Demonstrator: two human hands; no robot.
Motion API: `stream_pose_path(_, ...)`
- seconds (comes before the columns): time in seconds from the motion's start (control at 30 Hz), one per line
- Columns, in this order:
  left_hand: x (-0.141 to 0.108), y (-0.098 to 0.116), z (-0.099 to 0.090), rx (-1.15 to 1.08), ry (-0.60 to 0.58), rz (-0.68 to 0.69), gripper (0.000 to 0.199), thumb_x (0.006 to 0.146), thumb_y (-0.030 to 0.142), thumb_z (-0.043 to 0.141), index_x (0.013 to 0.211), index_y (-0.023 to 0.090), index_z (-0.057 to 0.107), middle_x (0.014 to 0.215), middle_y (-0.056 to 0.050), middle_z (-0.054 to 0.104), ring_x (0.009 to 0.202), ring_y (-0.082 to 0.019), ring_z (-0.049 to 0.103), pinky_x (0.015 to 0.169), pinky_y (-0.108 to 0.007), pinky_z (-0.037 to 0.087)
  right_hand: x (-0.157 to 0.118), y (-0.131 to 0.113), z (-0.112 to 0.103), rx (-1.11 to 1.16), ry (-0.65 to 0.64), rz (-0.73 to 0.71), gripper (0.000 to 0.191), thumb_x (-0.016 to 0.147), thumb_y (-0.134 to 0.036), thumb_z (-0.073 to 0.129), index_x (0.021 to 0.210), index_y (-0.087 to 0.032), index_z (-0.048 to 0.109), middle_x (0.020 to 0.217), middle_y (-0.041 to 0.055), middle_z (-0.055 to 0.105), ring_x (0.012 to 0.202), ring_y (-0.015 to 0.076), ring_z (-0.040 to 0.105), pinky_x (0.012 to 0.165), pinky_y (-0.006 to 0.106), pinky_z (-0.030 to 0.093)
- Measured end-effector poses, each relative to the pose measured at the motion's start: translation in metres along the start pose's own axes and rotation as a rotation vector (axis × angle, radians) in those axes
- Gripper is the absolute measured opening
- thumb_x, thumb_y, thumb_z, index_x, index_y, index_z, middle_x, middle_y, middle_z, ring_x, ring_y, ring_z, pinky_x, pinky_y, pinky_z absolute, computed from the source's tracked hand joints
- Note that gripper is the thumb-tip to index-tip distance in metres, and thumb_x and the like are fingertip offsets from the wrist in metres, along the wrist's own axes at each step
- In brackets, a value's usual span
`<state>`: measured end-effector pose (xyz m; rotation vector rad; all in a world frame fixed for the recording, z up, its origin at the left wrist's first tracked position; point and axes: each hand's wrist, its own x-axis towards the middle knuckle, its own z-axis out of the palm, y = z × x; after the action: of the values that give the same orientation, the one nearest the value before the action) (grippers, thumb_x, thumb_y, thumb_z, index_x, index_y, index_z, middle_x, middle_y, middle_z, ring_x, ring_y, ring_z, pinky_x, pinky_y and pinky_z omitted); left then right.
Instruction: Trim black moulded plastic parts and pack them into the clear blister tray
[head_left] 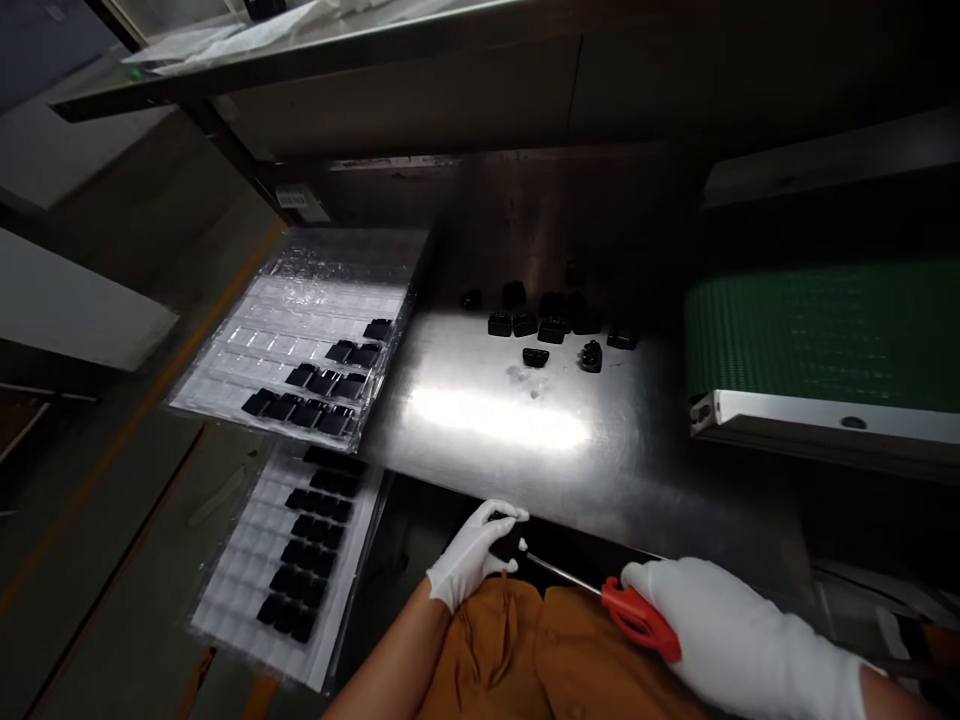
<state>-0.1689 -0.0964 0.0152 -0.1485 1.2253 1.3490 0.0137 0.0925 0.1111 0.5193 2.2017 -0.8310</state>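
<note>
My left hand, in a white glove, is closed around a small black plastic part at the table's front edge. Its fingers hide much of the part. In a white glove too, my right hand grips a red-handled tool with a long thin metal shaft. The shaft points left, and its tip is close to the part; whether they touch I cannot tell. Farther back, several loose black parts lie in a group on the metal table.
Left of the table, a clear plastic tray holds rows of black parts. A second tray with more rows sits lower. On the right is a green conveyor belt with a metal frame. A shelf overhangs the back.
</note>
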Motion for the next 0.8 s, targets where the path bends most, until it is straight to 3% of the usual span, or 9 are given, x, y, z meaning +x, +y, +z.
stream_pose_path(0.1, 0.007, -0.012, -0.013, 0.063, 0.089, 0.001, 0.034, 0.075, 0.044, 0.074, 0.086, 0.019, 0.055, 0.108, -0.007, 0.061, 0.069, -0.012, 0.06, 0.046, -0.02, 0.041, 0.004, 0.004, 0.003, -0.018, -0.032, 0.02, 0.004, 0.073, -0.021, 0.057, 0.074, -0.024, 0.058, 0.075, 0.0057, 0.072, 0.067, 0.0255, 0.066, 0.056, 0.031, 0.031)
stream_pose_path(0.23, 0.009, -0.021, -0.028, 0.06, 0.124, 0.016, 0.037, 0.074, 0.048, 0.074, 0.088, 0.018, 0.056, 0.104, -0.005, 0.06, 0.07, -0.012, 0.06, 0.048, -0.02, 0.041, 0.006, 0.012, 0.005, -0.054, -0.047, 0.035, 0.007, 0.072, -0.02, 0.057, 0.076, -0.024, 0.061, 0.076, 0.0055, 0.072, 0.069, 0.0262, 0.067, 0.058, 0.031, 0.033)
stream_pose_path(0.5, 0.007, -0.026, -0.029, 0.059, 0.106, 0.014, 0.033, 0.081, 0.048, 0.065, 0.089, 0.019, 0.051, 0.097, -0.003, 0.057, 0.077, -0.013, 0.061, 0.057, -0.022, 0.043, 0.007, 0.011, 0.008, -0.009, -0.041, 0.004, 0.007, 0.07, -0.019, 0.057, 0.075, -0.025, 0.061, 0.073, 0.0036, 0.07, 0.065, 0.0228, 0.065, 0.056, 0.03, 0.033)
stream_pose_path(0.73, 0.0, -0.024, -0.032, 0.349, 0.188, 0.121, 0.035, 0.07, 0.016, 0.063, 0.101, 0.023, 0.047, 0.108, -0.004, 0.058, 0.077, -0.013, 0.059, 0.063, -0.026, 0.045, 0.007, 0.005, 0.009, 0.003, -0.029, 0.01, 0.007, 0.072, -0.019, 0.055, 0.074, -0.025, 0.059, 0.071, 0.0024, 0.069, 0.064, 0.0208, 0.063, 0.054, 0.029, 0.031)
stream_pose_path(0.8, -0.004, -0.021, -0.033, 0.504, 0.203, 0.187, 0.032, 0.069, 0.011, 0.062, 0.097, 0.023, 0.051, 0.105, -0.004, 0.061, 0.084, -0.016, 0.059, 0.073, -0.031, 0.047, 0.004, 0.005, 0.007, 0.012, -0.042, -0.005, 0.007, 0.07, -0.018, 0.056, 0.072, -0.025, 0.058, 0.07, 0.0014, 0.069, 0.062, 0.0198, 0.062, 0.053, 0.028, 0.03)
